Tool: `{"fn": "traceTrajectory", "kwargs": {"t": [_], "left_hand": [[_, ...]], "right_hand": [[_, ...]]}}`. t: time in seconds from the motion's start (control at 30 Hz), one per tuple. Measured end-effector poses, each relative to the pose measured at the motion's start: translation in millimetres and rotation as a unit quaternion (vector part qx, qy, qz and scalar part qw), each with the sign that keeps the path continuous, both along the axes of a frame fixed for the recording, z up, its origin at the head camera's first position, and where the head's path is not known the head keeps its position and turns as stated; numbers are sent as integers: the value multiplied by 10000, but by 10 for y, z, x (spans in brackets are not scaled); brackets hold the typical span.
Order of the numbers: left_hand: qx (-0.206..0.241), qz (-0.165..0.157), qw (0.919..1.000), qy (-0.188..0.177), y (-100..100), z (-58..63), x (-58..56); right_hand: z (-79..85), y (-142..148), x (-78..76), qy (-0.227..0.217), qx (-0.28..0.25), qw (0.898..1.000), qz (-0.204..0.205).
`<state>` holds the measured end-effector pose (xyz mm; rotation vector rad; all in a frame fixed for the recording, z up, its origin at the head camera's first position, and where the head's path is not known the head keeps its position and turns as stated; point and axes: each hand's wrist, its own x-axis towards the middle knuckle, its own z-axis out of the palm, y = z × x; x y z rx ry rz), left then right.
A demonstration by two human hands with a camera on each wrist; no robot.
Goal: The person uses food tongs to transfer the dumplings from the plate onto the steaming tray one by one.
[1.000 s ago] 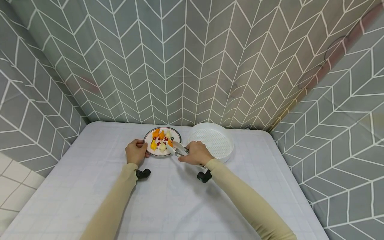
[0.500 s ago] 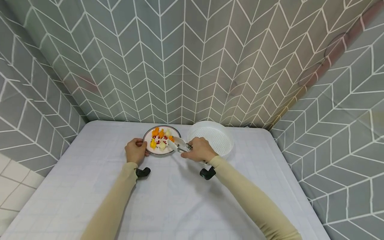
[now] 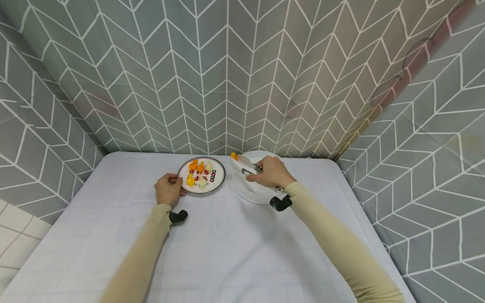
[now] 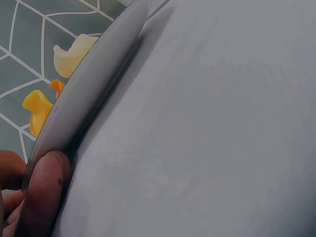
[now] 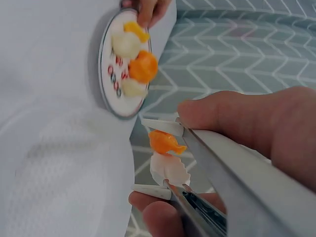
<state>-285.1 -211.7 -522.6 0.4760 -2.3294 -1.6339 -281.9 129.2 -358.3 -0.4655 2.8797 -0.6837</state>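
Note:
My left hand [image 3: 168, 190] pinches the left rim of a round plate [image 3: 217, 182], its thumb on the edge and fingers beneath in the left wrist view. Small orange, yellow and cream dumpling-shaped pieces [image 3: 190, 180] lie on that plate, around red printed characters. My right hand [image 3: 272, 171] grips metal tongs [image 5: 210, 163] with white scalloped tips. An orange dumpling-shaped piece [image 5: 164, 142] is held at those tips, over the far left rim of a white round tray [image 3: 251, 196] with a perforated bottom. The right hand and tongs hide part of the tray.
A white cloth covers the table [image 3: 212, 252]. Grey curtains [image 3: 212, 84] with white chevron lines rise right behind the plate and tray and along both sides. Black wrist mounts [image 3: 281, 203] sit below each hand.
The right hand has lifted the tongs off the plate with the orange piece and moved right, over the tray. The left hand stays at the plate's rim.

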Motion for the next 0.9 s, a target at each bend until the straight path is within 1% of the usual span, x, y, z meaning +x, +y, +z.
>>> {"fn": "traceTrajectory", "kwargs": {"t": [0.17,0.27,0.4,0.5,0.67,0.9], "left_hand": [[24,-13,10000,41,-4,3,8],[58,7,10000,77,-4,1,11],[51,22,10000,27,10,-4,11],[53,7,10000,3,8,0,13],[72,11,10000,48,4,10,9],[38,36,10000,-31,5,4,1]], "right_hand": [[19,179,-64,-84,145,9997,-161],[-13,255,-88,-129,189,9995,-233],[-90,322,-118,-186,200,9991,-319],[-161,328,-149,-282,237,9987,-361],[-272,317,-199,-355,320,9984,-288],[-348,305,-227,-397,485,9975,-316]]}}
